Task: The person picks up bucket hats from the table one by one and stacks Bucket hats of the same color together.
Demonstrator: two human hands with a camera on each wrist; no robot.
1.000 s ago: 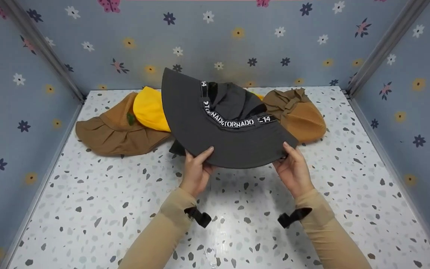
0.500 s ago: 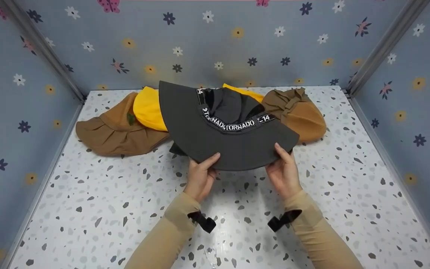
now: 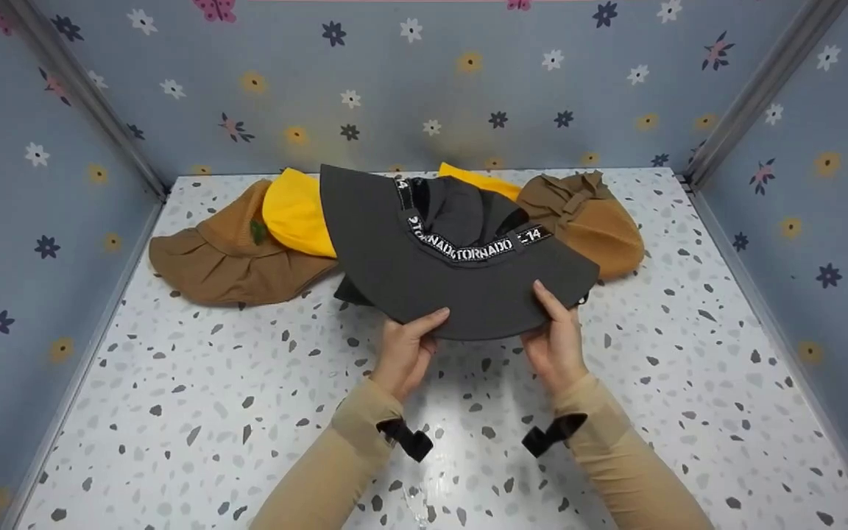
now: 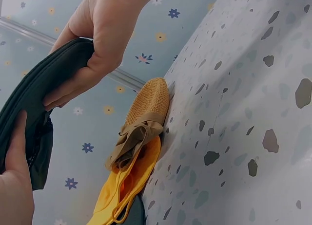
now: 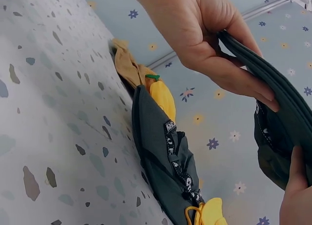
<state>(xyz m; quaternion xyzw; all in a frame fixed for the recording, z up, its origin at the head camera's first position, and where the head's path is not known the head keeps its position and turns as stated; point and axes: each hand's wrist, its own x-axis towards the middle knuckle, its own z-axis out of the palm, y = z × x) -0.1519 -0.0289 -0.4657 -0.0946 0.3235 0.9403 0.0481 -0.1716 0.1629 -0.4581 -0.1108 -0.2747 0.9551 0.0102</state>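
Note:
A dark grey bucket hat (image 3: pixel 461 298) with a wide brim, folded into a half-round, is held up above the table. White "TORNADO" lettering runs along its band. My left hand (image 3: pixel 405 357) pinches the near brim edge, thumb on top and fingers beneath. The right hand (image 3: pixel 556 342) grips the same edge farther right, its thumb also flat on the brim. In the left wrist view the right hand (image 4: pixel 100 35) shows across from my left thumb. Behind the held hat, a second dark hat (image 5: pixel 161 152) with a lettered band lies on the table.
At the back left lie a brown ruffled-brim hat (image 3: pixel 247 276) and a yellow hat (image 3: pixel 295 213) with a green leaf. Back right are a tan knit hat (image 3: pixel 604 239) with a brown brim and another yellow hat (image 3: pixel 479 179). Flowered walls (image 3: pixel 424 81) enclose the speckled table (image 3: pixel 689 412).
The held hat has come down and slightly to the right, uncovering more of the yellow hat behind it. Both hands have drawn closer together along the brim.

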